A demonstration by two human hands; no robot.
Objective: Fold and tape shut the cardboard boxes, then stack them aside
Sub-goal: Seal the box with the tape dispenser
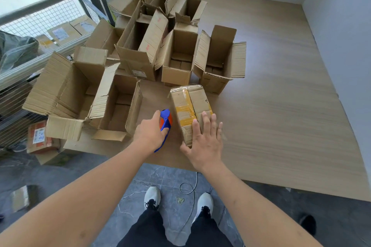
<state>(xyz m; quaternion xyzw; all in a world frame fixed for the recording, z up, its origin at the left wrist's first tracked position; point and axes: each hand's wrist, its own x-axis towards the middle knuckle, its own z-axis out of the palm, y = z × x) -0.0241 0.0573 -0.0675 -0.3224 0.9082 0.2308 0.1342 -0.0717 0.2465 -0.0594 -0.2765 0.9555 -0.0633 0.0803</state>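
Note:
A small closed cardboard box (188, 104) with yellow-brown tape across its top lies on the wooden platform (281, 126) in front of me. My right hand (204, 142) rests flat with spread fingers on the box's near end. My left hand (150, 132) grips a blue and orange tape dispenser (166, 122) just left of the box. Several open cardboard boxes (176, 56) with raised flaps stand behind and to the left.
A wire-mesh railing (40, 26) runs along the left, with more parcels behind it. A labelled parcel (40, 136) lies low at the left. White walls bound the platform at the right and back. A white cable (188, 188) lies on the grey tiles by my feet.

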